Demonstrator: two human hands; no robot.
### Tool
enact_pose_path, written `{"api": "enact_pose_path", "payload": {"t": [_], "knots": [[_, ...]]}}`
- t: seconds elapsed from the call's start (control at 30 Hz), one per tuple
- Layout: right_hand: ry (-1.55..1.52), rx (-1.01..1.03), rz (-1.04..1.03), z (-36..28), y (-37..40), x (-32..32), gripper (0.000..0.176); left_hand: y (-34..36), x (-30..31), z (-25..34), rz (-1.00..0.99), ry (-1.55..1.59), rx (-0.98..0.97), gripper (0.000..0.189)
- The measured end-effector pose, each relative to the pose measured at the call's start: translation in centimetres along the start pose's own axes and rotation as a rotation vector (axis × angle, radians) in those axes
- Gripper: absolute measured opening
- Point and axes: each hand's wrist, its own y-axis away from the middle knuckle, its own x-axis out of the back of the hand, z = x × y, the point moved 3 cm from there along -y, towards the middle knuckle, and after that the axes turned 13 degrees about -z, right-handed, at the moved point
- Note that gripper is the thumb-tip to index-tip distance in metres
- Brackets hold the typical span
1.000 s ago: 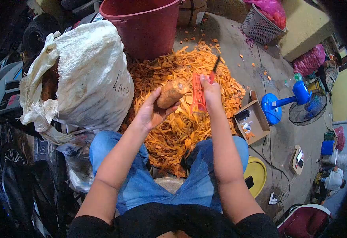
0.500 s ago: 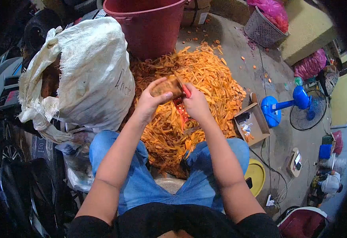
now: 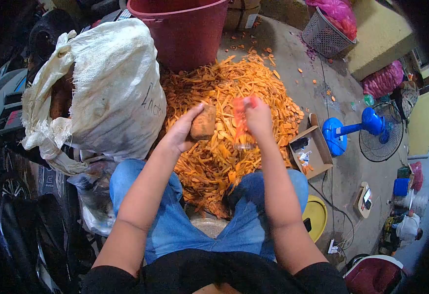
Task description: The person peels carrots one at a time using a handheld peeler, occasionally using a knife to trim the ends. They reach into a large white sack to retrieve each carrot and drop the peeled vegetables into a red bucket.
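Note:
My left hand (image 3: 181, 131) is closed around a thick, blunt-ended carrot (image 3: 203, 122) with brownish-orange skin, held above a heap of orange peelings and slices (image 3: 268, 93). To its right, my right hand (image 3: 258, 118) grips a red-handled peeler (image 3: 240, 117), which is smeared by motion. The peeler is apart from the carrot, and its blade cannot be made out clearly. The heap spreads over the floor in front of my knees.
A white woven sack (image 3: 116, 88) stands at left, beside a large red tub (image 3: 180, 41). At right are an open cardboard box (image 3: 320, 147), a blue fan (image 3: 371, 122) and a yellow basin (image 3: 321, 210). A grey basket (image 3: 327, 36) stands farther back. A person (image 3: 408, 228) is at far right.
My hands have moved apart. The peeler has come off the carrot to the right, and the carrot has tilted from lying nearly level to more upright.

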Motion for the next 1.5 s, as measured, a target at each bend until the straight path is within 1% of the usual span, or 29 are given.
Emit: {"api": "enact_pose_path", "payload": {"t": [0.03,0.07,0.1,0.13,0.2,0.23,0.3,0.37,0.43,0.47,0.53,0.6,0.63,0.7,0.73,0.8,0.87,0.9,0.97,1.03,1.07,1.1,1.17,1.23,1.27,1.37,1.43,1.47,1.5], "knots": [[-0.314,0.047,0.115,0.5,-0.3,0.6,0.025,-0.1,0.3,-0.3,0.001,0.002,0.001,0.041],[-0.312,0.045,0.117,0.8,-0.3,0.6,0.025,-0.4,0.1,-0.9,-0.134,0.12,0.043,0.041],[-0.487,0.009,0.187,1.1,-0.2,0.7,0.025,-0.5,-0.3,-1.4,-0.27,0.238,0.086,0.042],[-0.662,-0.028,0.256,1.3,0.1,0.5,0.025,-0.6,-0.5,-1.9,-0.271,0.24,0.089,0.042],[-0.686,0.0,0.285,0.4,0.8,-0.9,0.024,-0.7,-1.2,-3.5,-0.087,0.244,0.159,0.041],[-0.71,0.03,0.309,-0.5,1.4,-1.6,0.024,-1.1,-1.6,-4.1,-0.087,0.246,0.16,0.041],[-0.604,-0.018,0.29,-1.3,2.3,-2.2,0.023,-1.6,-1.7,-5.1,-0.02,0.322,0.107,0.037],[-0.349,0.149,0.281,-1.7,2.5,-2.3,0.023,-1.9,-1.3,-5.8,-0.021,0.272,0.133,0.036],[-0.371,0.135,0.256,-1.8,2.6,-2.3,0.024,-1.8,-2.1,-5.8,-0.043,0.306,0.127,0.035],[-0.371,0.101,0.26,-1.3,2.6,-2.5,0.024,-1.4,-2.3,-5.7,0.015,0.22,0.149,0.035],[-0.369,0.067,0.263,-0.6,2.4,-2.4,0.024,-0.8,-2.6,-5.1,-0.036,0.125,0.202,0.036],[-0.144,0.048,0.417,-0.1,1.7,-0.9,0.023,-0.2,-3.0,-4.8,-0.084,0.033,0.254,0.036],[-0.145,0.046,0.416,1.0,0.6,0.5,0.023,0.2,-3.5,-4.7,-0.113,0.001,0.261,0.037],[-0.337,-0.166,0.624,3.2,-0.4,3.6,0.022,0.6,-3.7,-4.9,-0.143,-0.035,0.278,0.037],[-0.338,-0.168,0.632,3.0,-0.1,3.6,0.022,0.5,-3.6,-5.0,-0.086,-0.008,0.267,0.038],[-0.511,-0.027,0.526,1.8,0.2,2.6,0.023,0.1,-2.9,-4.8,-0.019,0.01,0.229,0.04],[-0.596,0.234,0.388,0.3,0.7,-0.8,0.021,-0.7,-2.1,-4.7,0.0,0.045,0.2,0.037],[-0.597,0.233,0.386,-0.7,1.7,-1.8,0.021,-0.8,-1.8,-4.6,0.019,0.078,0.178,0.035],[-0.038,0.25,0.271,-3.7,3.7,-2.8,0.019,-0.8,-2.4,-4.4,0.079,0.101,0.145,0.036],[-0.045,0.241,0.269,-3.5,3.4,-2.8,0.019,-0.9,-2.2,-4.4,0.01,-0.088,0.093,0.036],[-0.053,0.231,0.272,-3.2,3.1,-2.7,0.019,-0.7,-2.1,-4.4,0.013,-0.087,0.091,0.036],[-0.051,0.232,0.27,-2.8,2.4,-2.2,0.019,-0.5,-2.3,-4.4,-0.01,-0.16,0.147,0.037],[-0.051,0.118,0.537,-1.0,1.0,0.4,0.021,0.0,-2.8,-4.6,-0.06,-0.306,0.264,0.039],[-0.054,-0.034,0.659,1.8,-0.1,3.5,0.021,0.6,-3.8,-4.8,-0.077,-0.26,0.284,0.04],[-0.054,-0.038,0.664,2.3,0.0,3.6,0.021,0.7,-3.8,-4.6,-0.071,-0.201,0.283,0.041],[-0.168,-0.002,0.577,0.0,1.2,2.9,0.022,-0.4,-2.4,-4.2,-0.089,-0.106,0.275,0.041],[-0.19,0.202,0.43,-3.0,2.4,0.4,0.023,-0.5,-2.2,-3.9,-0.097,0.105,0.209,0.041],[-0.192,0.202,0.433,-3.7,3.2,-0.5,0.023,-0.3,-2.4,-3.7,-0.048,0.077,0.18,0.039],[-0.106,0.242,0.361,-4.5,3.8,-1.7,0.022,-0.5,-2.5,-3.9,-0.049,0.074,0.181,0.039]]}}
